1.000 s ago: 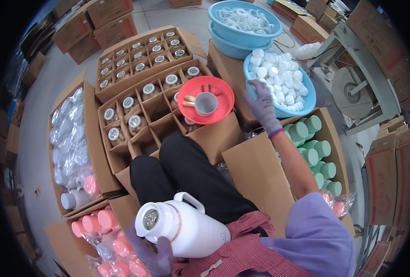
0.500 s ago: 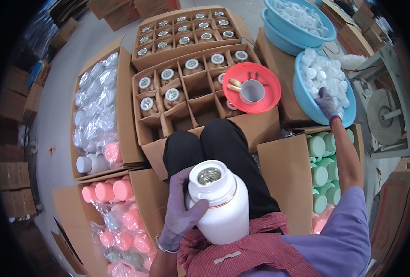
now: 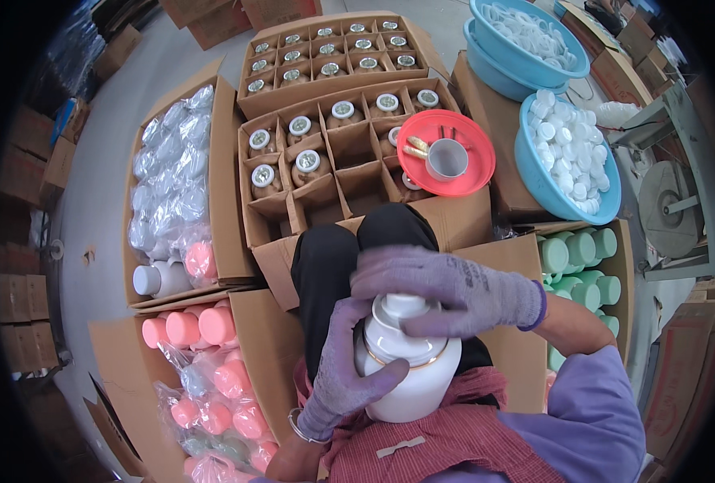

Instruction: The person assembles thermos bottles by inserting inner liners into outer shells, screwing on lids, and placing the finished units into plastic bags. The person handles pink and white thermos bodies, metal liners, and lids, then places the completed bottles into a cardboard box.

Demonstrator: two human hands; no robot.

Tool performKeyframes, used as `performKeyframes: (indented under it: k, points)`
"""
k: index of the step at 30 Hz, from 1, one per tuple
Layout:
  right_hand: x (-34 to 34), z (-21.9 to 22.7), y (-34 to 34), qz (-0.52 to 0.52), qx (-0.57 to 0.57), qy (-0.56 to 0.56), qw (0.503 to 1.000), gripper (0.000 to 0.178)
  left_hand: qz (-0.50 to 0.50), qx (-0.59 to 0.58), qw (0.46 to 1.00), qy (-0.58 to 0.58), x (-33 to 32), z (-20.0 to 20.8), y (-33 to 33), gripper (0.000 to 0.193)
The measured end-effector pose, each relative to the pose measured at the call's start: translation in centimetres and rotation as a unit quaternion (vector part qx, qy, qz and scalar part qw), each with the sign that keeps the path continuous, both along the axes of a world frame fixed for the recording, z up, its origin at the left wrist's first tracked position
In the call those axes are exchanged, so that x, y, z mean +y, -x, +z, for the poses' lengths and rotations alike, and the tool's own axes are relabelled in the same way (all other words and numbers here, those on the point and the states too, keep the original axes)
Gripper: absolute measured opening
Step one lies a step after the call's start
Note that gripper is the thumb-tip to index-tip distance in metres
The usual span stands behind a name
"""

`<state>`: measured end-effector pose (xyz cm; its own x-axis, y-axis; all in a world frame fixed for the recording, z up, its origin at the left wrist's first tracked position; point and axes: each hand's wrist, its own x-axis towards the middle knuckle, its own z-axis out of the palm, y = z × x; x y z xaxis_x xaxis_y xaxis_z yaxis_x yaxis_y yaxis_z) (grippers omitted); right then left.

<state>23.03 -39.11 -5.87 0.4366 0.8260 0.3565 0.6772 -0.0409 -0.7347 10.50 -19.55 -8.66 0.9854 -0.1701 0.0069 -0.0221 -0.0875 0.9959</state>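
A white thermos flask (image 3: 418, 388) with a thin gold line round its shoulder stands upright in my lap. My left hand (image 3: 343, 366), in a grey-purple glove, is wrapped round its near left side, thumb across the front. On the flask's mouth sits a white stopper (image 3: 404, 305). From the right, my gloved right hand (image 3: 474, 291) reaches over the stopper, thumb on the near side and fingers on the far side. Those fingers are slightly smeared by motion. The hand covers part of the flask's neck.
Ahead, a divided carton (image 3: 325, 211) holds several flasks; a red plate (image 3: 480, 165) with a metal cup (image 3: 447, 158) rests on its right corner. A blue basin (image 3: 530, 181) of white stoppers stands right. Cartons of pink-lidded (image 3: 216, 324) and green-lidded flasks (image 3: 587, 295) flank me.
My right hand has come from the blue basin back to my lap, bringing a white stopper onto the flask's mouth, which was open before. My left hand keeps its hold on the flask.
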Motion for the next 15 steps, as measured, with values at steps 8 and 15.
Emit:
performKeyframes:
  k: [8,15]
  points:
    - [2.0,-3.3,-1.7,0.088,0.295,-0.075,0.949,0.051,0.031,0.038,0.997,-0.051,1.5,-0.6,-1.4,0.063]
    - [-8.2,-16.0,-19.1,-0.574,-0.233,0.216,0.755,0.058,0.067,0.023,0.997,0.002,0.9,-1.7,-1.8,0.062]
